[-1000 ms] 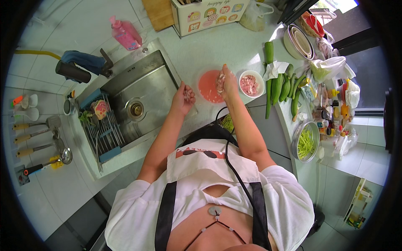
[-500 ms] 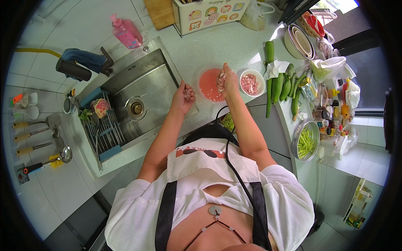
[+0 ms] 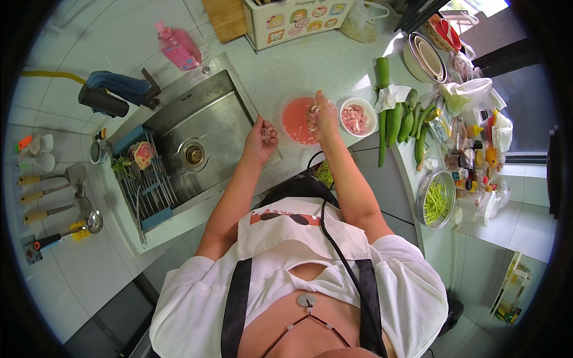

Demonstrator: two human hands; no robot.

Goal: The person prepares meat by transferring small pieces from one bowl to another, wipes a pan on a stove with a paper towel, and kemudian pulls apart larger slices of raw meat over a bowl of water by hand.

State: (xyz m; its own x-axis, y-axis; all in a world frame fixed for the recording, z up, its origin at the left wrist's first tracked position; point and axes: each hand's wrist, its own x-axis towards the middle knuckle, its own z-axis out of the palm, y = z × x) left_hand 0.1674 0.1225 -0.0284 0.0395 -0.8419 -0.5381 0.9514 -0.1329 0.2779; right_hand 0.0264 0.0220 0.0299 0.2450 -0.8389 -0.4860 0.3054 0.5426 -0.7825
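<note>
My right hand (image 3: pixel 324 117) hovers over a clear bowl of pinkish water (image 3: pixel 296 122) on the counter, fingers closed on a few pieces of raw meat (image 3: pixel 312 111). Just right of it stands a small white bowl of chopped raw meat (image 3: pixel 356 117). My left hand (image 3: pixel 261 135) is at the sink's right edge, left of the pink bowl, its fingers curled around small pale meat bits (image 3: pixel 268 129).
A steel sink (image 3: pixel 194 143) with a dish rack (image 3: pixel 143 179) lies to the left. Long green gourds (image 3: pixel 395 122) lie right of the bowls. A metal bowl of green strips (image 3: pixel 437 201), stacked bowls (image 3: pixel 425 58), a pink soap bottle (image 3: pixel 175 46) and hanging utensils (image 3: pixel 57 197) surround the counter.
My left hand has lifted slightly and closed on small meat bits near the sink edge. My right hand stays over the pink bowl holding meat.
</note>
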